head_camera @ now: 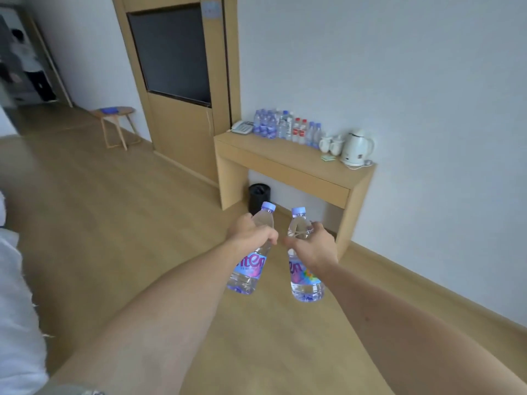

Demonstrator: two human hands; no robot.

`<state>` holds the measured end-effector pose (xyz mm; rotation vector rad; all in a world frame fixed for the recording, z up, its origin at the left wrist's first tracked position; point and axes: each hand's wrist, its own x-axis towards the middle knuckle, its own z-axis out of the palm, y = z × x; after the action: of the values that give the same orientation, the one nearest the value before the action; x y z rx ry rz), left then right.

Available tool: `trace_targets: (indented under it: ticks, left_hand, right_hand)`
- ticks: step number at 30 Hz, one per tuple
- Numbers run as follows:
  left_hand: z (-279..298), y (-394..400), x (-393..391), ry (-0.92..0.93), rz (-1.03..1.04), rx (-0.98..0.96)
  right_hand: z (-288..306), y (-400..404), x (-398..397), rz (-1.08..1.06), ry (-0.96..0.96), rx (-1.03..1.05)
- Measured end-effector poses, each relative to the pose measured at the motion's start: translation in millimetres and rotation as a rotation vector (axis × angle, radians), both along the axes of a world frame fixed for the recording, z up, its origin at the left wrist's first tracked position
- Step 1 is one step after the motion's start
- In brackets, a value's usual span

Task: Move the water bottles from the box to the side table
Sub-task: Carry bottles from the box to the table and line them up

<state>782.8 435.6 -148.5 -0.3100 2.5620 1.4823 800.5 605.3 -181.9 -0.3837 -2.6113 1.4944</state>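
Note:
My left hand (251, 233) grips a clear water bottle (251, 269) with a pale blue cap and blue-purple label, held upright over the wooden floor. My right hand (312, 246) grips a second matching water bottle (305, 280) just beside it. Both arms stretch forward. Ahead and above stands the wooden side table (288, 163) against the white wall, with a row of several water bottles (285, 126) along its back edge. The box is not in view.
On the side table sit a telephone (242, 127), white cups (330, 144) and a white kettle (356, 146). A black bin (258, 196) stands under it. A TV cabinet (176, 67) is left of it, a small stool (117, 124) farther left, white bedding (14, 280) at my left.

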Motion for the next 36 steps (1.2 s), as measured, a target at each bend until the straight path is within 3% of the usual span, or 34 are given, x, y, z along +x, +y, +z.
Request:
trace_targets:
  ticks: [9,20,31,36]
  left_hand:
    - [-19.1,-66.9,-180.3,0.006,0.047,-0.017]
    - [14.0,-122.0,-417.3,0.051,-0.038,-0.035]
    - [-25.4,-119.8,-628.1,-0.005,-0.073,-0.015]
    - [-4.6,-103.1,-747.7,0.007,-0.101,-0.069]
  right_hand:
    - [-22.6,-57.7,-181.2,0.015,-0.002,-0.038]
    - [7.4,-118.1,-402.3,-0.07,-0.003,-0.108]
    - [-31.4,-112.9,-623.4,-0.084,-0.034,-0.108]
    - [-23.3,-97.7,-744.3,-0.092,-0.024,-0.134]
